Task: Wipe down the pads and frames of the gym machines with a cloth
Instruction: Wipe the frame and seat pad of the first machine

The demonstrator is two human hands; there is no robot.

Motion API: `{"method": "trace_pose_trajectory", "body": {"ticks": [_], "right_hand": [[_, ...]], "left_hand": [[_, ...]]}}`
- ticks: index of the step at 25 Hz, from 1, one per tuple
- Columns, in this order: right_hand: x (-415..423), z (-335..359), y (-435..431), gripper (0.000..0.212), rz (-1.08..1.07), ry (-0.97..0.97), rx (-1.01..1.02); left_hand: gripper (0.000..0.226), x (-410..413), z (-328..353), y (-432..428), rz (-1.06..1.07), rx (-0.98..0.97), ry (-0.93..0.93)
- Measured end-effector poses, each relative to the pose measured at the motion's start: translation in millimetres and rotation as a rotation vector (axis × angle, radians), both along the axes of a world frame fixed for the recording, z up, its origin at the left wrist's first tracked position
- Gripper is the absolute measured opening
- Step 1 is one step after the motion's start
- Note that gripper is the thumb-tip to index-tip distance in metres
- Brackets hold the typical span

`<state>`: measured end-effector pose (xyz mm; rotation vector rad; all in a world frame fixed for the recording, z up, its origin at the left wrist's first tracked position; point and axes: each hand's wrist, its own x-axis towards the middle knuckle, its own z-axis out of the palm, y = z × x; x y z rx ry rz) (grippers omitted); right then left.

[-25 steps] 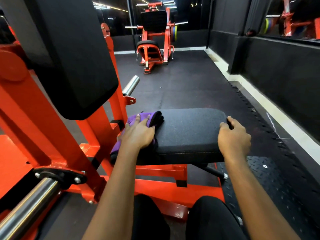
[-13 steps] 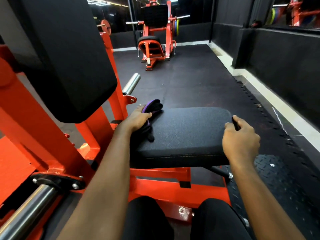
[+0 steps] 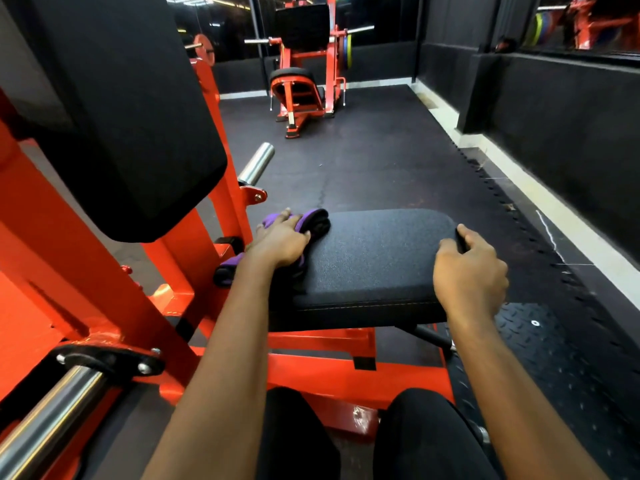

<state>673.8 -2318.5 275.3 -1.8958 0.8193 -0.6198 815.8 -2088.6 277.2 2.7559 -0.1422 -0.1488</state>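
The left hand lies palm down on the cloth, fingers fairly straight and a little apart, pressing it against the left edge of the seat pad near the far left corner. The cloth is purple with black parts, bunched in folds; one end shows beyond the fingertips on top of the pad, and another end hangs off the left edge below the wrist, just beside the orange frame. The right hand grips the pad's right edge near the far right corner, fingers curled over the side and the thumb lying on the top surface. The black, grainy pad is bare between the two hands. Two knees in black trousers show below the pad's near edge, above the frame's orange base. To the left, a large black back pad rises on the frame, with a short chrome peg sticking out behind it and a longer chrome bar in the lower left corner. A studded black footplate lies to the right of the pad. Across the dark rubber floor stands another orange machine against the far wall.
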Motion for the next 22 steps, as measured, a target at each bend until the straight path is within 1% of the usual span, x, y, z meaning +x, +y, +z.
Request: {"method": "trace_pose_trajectory", "body": {"ticks": [2,5,8,10,13,15,17,19,21,22], "right_hand": [[-1.8,1.0,0.4,0.047,0.001,-0.004,0.013],[-4.1,0.6,-0.1,0.047,0.012,-0.005,0.019],[-5.2,-0.2,-1.2,0.047,0.024,-0.005,0.025],[-4.2,-1.4,-1.9,0.045,0.014,-0.019,0.031],[-2.2,-0.4,-2.5,0.042,-0.010,-0.034,0.046],[-2.9,-0.3,-3.3,0.041,-0.019,-0.041,0.057],[-4.2,-1.5,-3.3,0.040,-0.014,-0.063,0.085],[-4.4,-2.0,-7.2,0.040,-0.003,-0.088,0.147],[-3.8,-1.8,-13.1,0.038,0.034,-0.085,0.180],[-5.1,-0.2,-13.9,0.035,0.046,-0.084,0.155]], "left_hand": [[0.066,2.8,3.8,-11.1,0.006,-0.020,-0.037],[0.054,-52.6,5.7,-27.2,0.022,-0.006,-0.123],[0.054,-118.6,-0.3,-42.1,-0.075,0.018,-0.207],[0.053,-123.1,-1.2,-54.3,-0.093,0.055,-0.236],[0.052,-92.3,11.3,-88.4,-0.113,0.078,-0.172],[0.053,-77.2,21.6,-118.1,-0.162,0.051,-0.093],[0.056,-79.0,24.4,-142.5,-0.243,0.023,-0.058],[0.067,-89.8,27.7,-147.9,-0.311,0.006,-0.041],[0.084,-93.7,33.6,-123.5,-0.280,-0.136,-0.029],[0.086,-94.5,34.5,-104.3,-0.228,-0.222,-0.041]]}}
